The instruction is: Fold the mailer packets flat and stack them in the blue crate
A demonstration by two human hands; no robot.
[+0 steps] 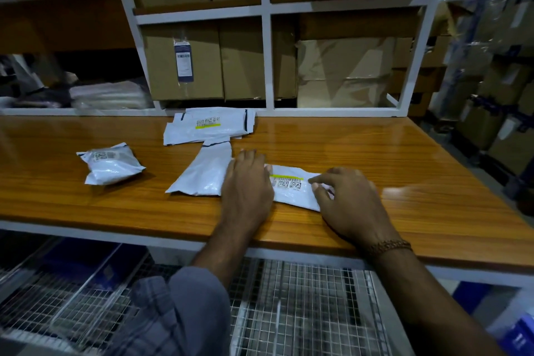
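We see a desk [375,153] of glossy, varnished wood grain that throws back the light. The mailer packets [208,124] on it are smooth white plastic film, slightly shiny and creased, with paper labels. Behind stand matt brown cardboard boxes [185,66] in a white painted metal rack [267,61]. Below lies a bare metal wire grid [303,298].

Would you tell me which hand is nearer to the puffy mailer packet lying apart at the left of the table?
Left. The left hand lies flat nearer the puffy packet, with another packet between; the right hand is farther right.
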